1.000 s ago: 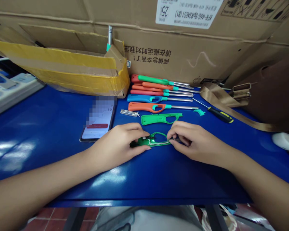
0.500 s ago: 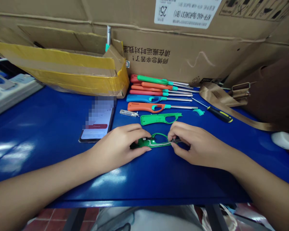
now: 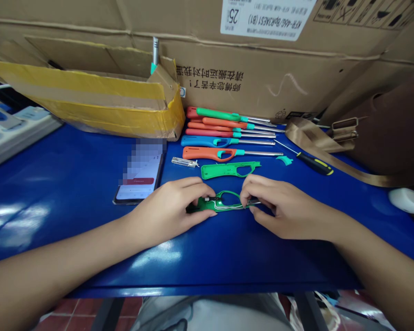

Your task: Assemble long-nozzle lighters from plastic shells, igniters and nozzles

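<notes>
A green lighter shell half (image 3: pixel 229 208) lies with its hollow side up on the blue table, with a white wire (image 3: pixel 224 207) and a small black part (image 3: pixel 213 199) inside. My left hand (image 3: pixel 179 202) grips the shell's left end between thumb and fingers, hiding that end. At the shell's right end, my right hand (image 3: pixel 272 204) has its fingertips around a short metal piece (image 3: pixel 253 202), mostly covered by the fingers. Just behind lies the matching green shell half (image 3: pixel 224 170). A clear fuel tank (image 3: pixel 184 162) and a teal trigger (image 3: pixel 284 160) rest farther back.
Several long-nosed lighters (image 3: pixel 210 153) are lined up at the back. A black-and-yellow screwdriver (image 3: pixel 315 164) and brown ribbon (image 3: pixel 331 156) lie right. To the left are a phone (image 3: pixel 138 188), a yellow-taped cardboard box (image 3: pixel 117 110) and a power strip (image 3: pixel 24 124).
My right thumb has shifted slightly to the right and away from the index finger, showing more of the metal piece. My left hand and the shell have barely moved.
</notes>
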{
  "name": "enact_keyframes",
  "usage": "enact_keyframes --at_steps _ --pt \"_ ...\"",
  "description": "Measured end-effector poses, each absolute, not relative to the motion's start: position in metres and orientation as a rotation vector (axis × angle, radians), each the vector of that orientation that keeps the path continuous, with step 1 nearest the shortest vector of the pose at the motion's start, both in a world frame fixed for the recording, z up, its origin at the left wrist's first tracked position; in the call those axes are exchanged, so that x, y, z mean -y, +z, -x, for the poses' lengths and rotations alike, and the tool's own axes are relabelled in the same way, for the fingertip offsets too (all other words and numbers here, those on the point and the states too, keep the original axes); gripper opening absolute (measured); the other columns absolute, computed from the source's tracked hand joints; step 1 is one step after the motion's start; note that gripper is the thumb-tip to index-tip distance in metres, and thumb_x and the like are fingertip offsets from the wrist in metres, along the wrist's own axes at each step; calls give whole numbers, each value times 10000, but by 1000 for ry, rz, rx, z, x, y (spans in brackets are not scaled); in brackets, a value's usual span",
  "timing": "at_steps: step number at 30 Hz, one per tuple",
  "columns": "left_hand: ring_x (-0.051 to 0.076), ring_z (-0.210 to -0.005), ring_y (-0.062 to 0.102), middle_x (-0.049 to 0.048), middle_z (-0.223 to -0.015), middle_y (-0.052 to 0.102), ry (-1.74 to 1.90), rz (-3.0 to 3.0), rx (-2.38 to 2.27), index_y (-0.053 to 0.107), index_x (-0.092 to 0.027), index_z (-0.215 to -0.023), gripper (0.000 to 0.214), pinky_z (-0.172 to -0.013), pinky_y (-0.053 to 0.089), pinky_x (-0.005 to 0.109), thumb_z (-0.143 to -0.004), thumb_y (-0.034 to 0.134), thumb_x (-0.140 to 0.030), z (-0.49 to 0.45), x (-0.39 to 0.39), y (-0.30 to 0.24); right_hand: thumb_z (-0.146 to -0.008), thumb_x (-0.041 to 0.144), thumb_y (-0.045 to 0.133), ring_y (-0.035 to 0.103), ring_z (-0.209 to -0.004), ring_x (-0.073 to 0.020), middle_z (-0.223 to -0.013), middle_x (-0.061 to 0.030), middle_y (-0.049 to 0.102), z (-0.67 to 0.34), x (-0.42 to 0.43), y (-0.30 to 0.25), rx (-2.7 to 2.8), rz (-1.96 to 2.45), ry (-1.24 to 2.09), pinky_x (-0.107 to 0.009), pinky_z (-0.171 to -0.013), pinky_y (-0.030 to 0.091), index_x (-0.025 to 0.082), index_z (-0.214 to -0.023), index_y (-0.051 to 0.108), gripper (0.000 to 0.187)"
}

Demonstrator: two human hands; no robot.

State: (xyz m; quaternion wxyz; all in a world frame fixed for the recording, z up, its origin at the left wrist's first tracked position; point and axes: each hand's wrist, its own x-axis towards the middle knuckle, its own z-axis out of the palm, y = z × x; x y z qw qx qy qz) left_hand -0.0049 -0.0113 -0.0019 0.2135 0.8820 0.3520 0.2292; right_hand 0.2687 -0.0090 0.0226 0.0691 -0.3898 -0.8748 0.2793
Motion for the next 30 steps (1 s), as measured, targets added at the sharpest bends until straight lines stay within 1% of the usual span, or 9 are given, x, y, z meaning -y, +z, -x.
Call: enact_keyframes --at_steps 5,9,12,16,20,22,24,27,30 --pt "108 -724 637 3 -916 668 619 -2442 -986 697 -172 -1080 217 -642 512 212 -879 769 -206 5 12 -1 -891 96 554 530 -677 -106 -998 9 604 -273 8 24 2605 1088 999 -257 -597 400 252 -946 646 189" --pt "120 -751 641 12 -933 676 621 -2454 -973 698 -169 -1082 215 -653 514 217 -883 765 -211 6 12 -2 -930 179 615 565 -753 -119 -1006 5 620 -271 8 20 2600 1066 913 -260 -654 416 254 -999 665 114" --pt "124 -770 642 19 -959 680 618 -2448 -979 699 -166 -1092 215 -663 516 222 -891 756 -217 6 12 -2 -960 239 632 574 -787 -129 -959 9 627 -268 8 17 2617 1088 839 -270 -695 414 239 -955 652 20" --pt "131 -800 643 23 -986 680 601 -2423 -990 698 -166 -1111 219 -681 517 229 -906 738 -230 5 14 -2 -971 316 651 565 -749 -129 -876 23 619 -265 9 12 2648 1129 717 -271 -657 384 228 -867 615 140" --pt "134 -822 640 22 -985 675 583 -2391 -992 698 -168 -1131 211 -706 520 237 -928 689 -223 5 15 -2 -976 321 638 580 -736 -125 -851 31 626 -263 10 6 2634 1158 567 -266 -638 371 234 -933 596 106" --pt "130 -822 639 18 -977 672 584 -2380 -989 700 -172 -1137 213 -710 520 235 -928 671 -208 4 15 -1 -990 302 610 590 -733 -118 -843 36 632 -262 11 4 2611 1156 573 -260 -638 373 242 -978 608 62" --pt "127 -823 641 16 -981 672 587 -2373 -985 702 -178 -1140 213 -701 517 229 -931 661 -200 4 15 -1 -994 296 603 586 -718 -112 -807 42 623 -261 12 2 2574 1156 591 -255 -630 369 248 -980 626 56" --pt "130 -833 648 21 -1005 681 594 -2373 -988 704 -187 -1144 209 -685 516 225 -942 656 -207 4 16 -1 -976 321 639 558 -680 -111 -735 47 589 -260 10 0 2517 1181 596 -251 -605 352 242 -899 641 111" --pt "134 -838 652 25 -1019 689 602 -2386 -982 707 -191 -1141 199 -681 520 224 -950 653 -204 3 17 -1 -960 332 662 534 -653 -112 -703 47 577 -260 9 0 2487 1225 655 -250 -591 342 240 -860 647 136"
